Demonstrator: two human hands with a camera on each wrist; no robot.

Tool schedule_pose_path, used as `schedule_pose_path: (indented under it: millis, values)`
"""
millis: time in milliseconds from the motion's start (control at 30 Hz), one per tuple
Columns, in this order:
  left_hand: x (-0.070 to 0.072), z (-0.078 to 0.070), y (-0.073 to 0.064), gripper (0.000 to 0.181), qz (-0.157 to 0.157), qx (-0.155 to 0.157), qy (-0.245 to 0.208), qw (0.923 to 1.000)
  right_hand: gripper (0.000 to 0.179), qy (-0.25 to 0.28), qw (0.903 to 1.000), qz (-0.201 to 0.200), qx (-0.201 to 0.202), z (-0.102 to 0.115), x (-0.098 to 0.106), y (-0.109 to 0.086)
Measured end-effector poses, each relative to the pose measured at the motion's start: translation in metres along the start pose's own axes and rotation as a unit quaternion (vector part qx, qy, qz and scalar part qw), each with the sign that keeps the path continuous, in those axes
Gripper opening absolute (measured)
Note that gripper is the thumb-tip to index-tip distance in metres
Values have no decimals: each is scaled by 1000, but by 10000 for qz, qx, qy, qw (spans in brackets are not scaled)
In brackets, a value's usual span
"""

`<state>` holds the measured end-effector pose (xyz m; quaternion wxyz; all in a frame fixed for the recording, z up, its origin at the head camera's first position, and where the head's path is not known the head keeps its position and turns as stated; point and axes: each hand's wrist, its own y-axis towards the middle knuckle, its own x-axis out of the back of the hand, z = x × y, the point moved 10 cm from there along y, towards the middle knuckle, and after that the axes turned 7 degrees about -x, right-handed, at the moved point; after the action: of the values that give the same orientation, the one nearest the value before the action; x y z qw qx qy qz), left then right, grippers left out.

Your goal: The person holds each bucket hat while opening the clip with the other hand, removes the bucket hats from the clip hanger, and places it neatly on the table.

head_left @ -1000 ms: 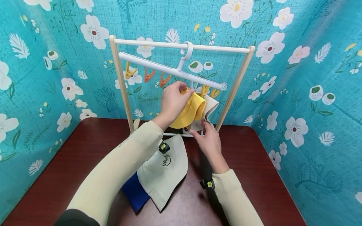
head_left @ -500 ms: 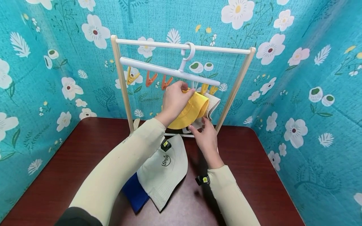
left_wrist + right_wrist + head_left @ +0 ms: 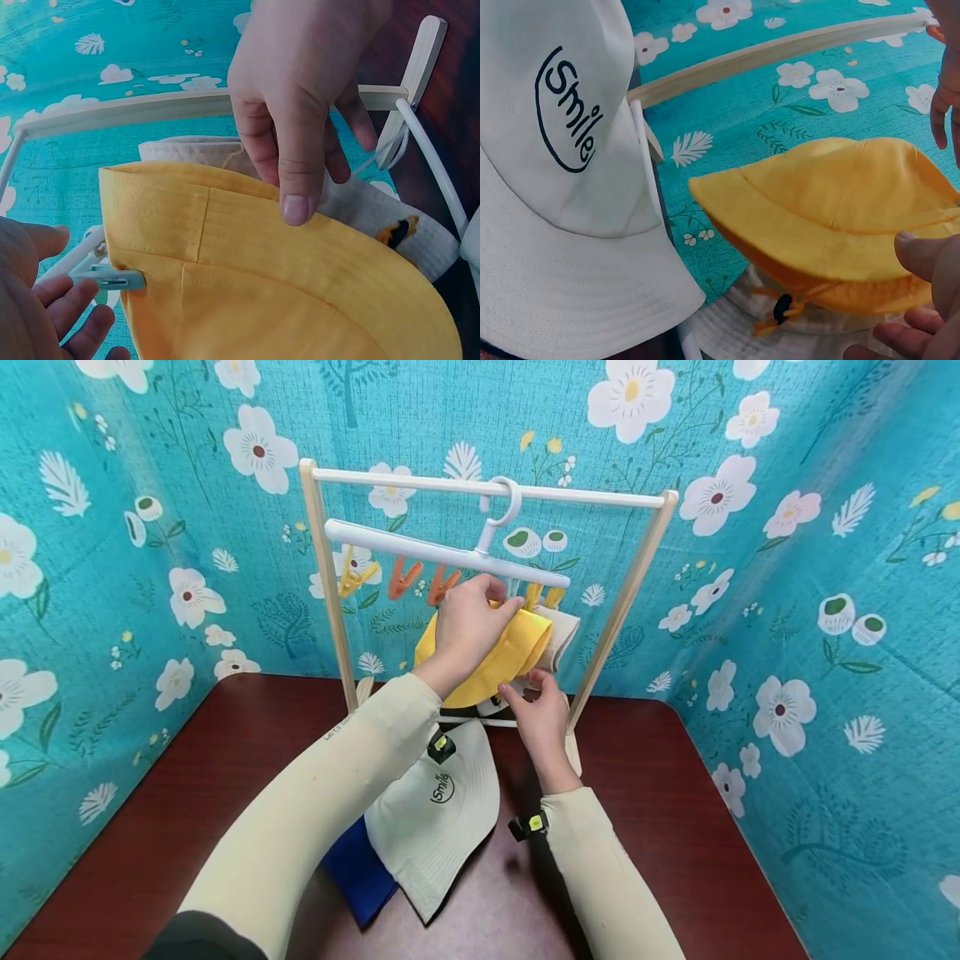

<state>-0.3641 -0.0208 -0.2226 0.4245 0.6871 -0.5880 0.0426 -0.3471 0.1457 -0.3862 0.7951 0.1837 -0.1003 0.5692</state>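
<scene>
Left hand (image 3: 468, 627): grips the top edge of the yellow hat (image 3: 491, 664) up by the clip hanger, fingers curled over the folded brim.
Right hand (image 3: 538, 714): reaches up from below, thumb and fingertips pinching the lower edge of the yellow hat's brim, as the right wrist view shows.
Yellow hat: hangs at the right part of the white clip hanger (image 3: 442, 553), in front of a cream hat (image 3: 562, 639) clipped just behind it; a yellow cord toggle shows under its brim in the right wrist view.
Clip: a grey peg (image 3: 112, 280) touches the yellow hat's left edge in the left wrist view.
Pegs: one yellow (image 3: 352, 581) and two orange (image 3: 405, 578) hang free on the hanger's left half.
Rack: a wooden frame (image 3: 324, 577) with a white top rail (image 3: 420, 485) carries the hanger's hook.
Writing: a beige hat (image 3: 435, 827) lies on the table (image 3: 187, 777) beneath the forearms, printed "Smile" in a dark outline.
Blue cloth (image 3: 360, 877): partly under the beige hat.
Backdrop: turquoise cloth (image 3: 810, 610) with white flowers.
</scene>
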Motion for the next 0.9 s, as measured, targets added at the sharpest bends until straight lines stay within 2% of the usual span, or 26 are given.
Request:
schedule_pose_path:
  millis: [200, 467, 667, 900]
  values:
    - [2, 0, 3, 35, -78, -36, 76, 9999, 46, 13, 9997, -160, 157, 2, -2, 3]
    - [5, 1, 6, 32, -174, 27, 362, 9992, 32, -520, 9939, -482, 842, 23, -6, -1]
    - [4, 1, 8, 34, -186, 13, 548, 9983, 22, -1261, 9795, -822, 1340, 37, -7, -8]
    - [3, 0, 7, 35, -182, 49, 757, 9970, 21, -1845, 9586, -1047, 1899, 48, -6, -19]
